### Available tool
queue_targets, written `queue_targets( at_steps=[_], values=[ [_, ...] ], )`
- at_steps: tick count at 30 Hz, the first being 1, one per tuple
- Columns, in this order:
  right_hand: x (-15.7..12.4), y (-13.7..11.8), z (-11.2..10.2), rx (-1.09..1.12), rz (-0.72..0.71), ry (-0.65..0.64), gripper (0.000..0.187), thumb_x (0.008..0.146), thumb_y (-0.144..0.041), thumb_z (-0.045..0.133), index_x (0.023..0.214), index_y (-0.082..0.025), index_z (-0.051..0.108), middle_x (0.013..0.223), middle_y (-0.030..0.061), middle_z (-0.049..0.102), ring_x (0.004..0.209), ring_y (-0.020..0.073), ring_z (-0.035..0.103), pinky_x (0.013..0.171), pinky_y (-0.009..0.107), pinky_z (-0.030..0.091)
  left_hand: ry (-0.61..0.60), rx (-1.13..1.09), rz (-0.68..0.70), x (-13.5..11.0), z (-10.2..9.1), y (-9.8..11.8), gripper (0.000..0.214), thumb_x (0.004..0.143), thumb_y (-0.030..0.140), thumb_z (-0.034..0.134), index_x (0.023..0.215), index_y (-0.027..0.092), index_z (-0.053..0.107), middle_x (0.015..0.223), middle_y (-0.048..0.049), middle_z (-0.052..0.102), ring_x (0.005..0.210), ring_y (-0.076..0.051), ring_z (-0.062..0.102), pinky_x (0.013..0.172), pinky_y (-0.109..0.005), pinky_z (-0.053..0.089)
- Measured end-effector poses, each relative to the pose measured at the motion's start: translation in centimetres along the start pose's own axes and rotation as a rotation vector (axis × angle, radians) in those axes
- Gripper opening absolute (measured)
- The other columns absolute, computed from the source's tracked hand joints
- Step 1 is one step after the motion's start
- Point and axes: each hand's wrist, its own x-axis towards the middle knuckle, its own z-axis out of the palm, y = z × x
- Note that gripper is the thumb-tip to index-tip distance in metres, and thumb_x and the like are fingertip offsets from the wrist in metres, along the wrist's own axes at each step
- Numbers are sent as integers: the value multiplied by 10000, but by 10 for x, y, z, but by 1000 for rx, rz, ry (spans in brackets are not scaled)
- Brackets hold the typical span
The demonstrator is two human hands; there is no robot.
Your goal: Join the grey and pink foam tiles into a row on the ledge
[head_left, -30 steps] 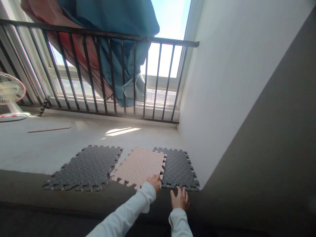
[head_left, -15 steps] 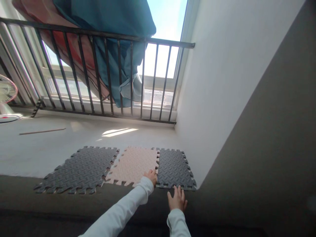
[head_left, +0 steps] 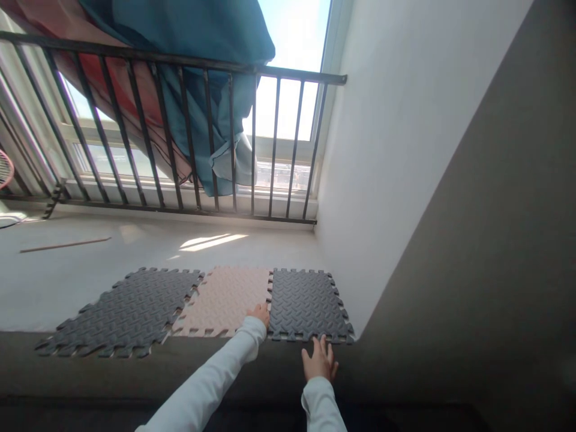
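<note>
My left hand [head_left: 260, 313] rests on the lower right part of a pink foam puzzle mat [head_left: 225, 297], close to its toothed edge. Its fingers seem to lie on the mat, though the tips are partly hard to see. A dark grey foam mat [head_left: 306, 306] lies immediately right of the pink one, toothed edges side by side. At that grey mat's near edge is my right hand [head_left: 319, 359], fingers spread and holding nothing. Left of the pink mat lies another dark grey foam mat [head_left: 130, 309], with a narrow gap along their edges.
Behind the mats a black metal railing [head_left: 189, 210] runs before a window, with blue and red fabric [head_left: 189, 120] hanging there. A white wall [head_left: 382, 150] rises at right. A thin stick [head_left: 65, 245] lies on the pale floor; part of a fan [head_left: 5, 170] shows at far left.
The pink mat has slid left with my left hand, uncovering more of the right grey mat's edge. The left grey mat has shifted left too. The view has turned slightly right.
</note>
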Motion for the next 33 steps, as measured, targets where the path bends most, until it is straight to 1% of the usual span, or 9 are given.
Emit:
queue_targets(
  at_steps=[4,7,12,17,19,23,28,33],
  values=[
    [0,0,0,13,4,-20,425,792,-261,370,1202,-226,477,1398,32,270,1267,253,248,972,500,269,-11,2,11,3,1,-4,403,802,104,287,1057,211,581,1247,-107,450,1112,-228,410,809,-415,430],
    [0,0,0,14,4,-13,420,790,-265,375,1193,-227,484,1399,40,268,1261,247,262,972,496,268,-16,6,40,3,3,-7,364,785,137,355,1077,201,563,1237,-110,449,1117,-228,412,808,-384,444],
    [-1,-2,-1,9,3,-15,413,789,-267,378,1184,-221,491,1400,62,265,1256,234,275,966,481,280,6,18,91,0,13,-14,393,752,178,430,1139,192,503,1235,-102,446,1126,-232,406,852,-357,430],
    [-1,-4,-4,7,5,-42,430,790,-262,374,1205,-208,470,1407,69,249,1257,232,272,971,479,272,35,7,108,-2,18,-17,370,748,160,428,1107,209,504,1217,-92,461,1114,-225,418,847,-344,426],
    [-1,-4,-4,7,8,-48,432,790,-266,372,1208,-208,467,1410,69,240,1256,234,274,973,480,270,23,16,116,-1,17,-17,386,722,148,456,1101,204,502,1221,-92,457,1112,-227,418,850,-339,421],
    [-1,-4,-3,12,8,-46,434,787,-271,373,1203,-202,471,1410,74,240,1251,239,281,971,483,270,10,20,147,3,17,-20,511,618,130,559,1119,195,482,1233,-82,451,1097,-223,428,891,-318,389],
    [-2,-3,-1,18,2,-33,436,779,-261,367,1198,-208,474,1408,69,248,1244,237,295,958,476,290,55,-61,144,10,24,-25,422,630,125,523,1045,206,528,1192,-58,492,1060,-191,453,906,-297,362],
    [-4,-4,-3,27,4,-32,442,770,-254,374,1198,-208,475,1406,70,252,1244,237,291,959,474,289,64,-119,174,14,29,-29,434,586,129,558,1017,180,559,1184,-67,496,1052,-193,453,910,-277,347]
  ],
)
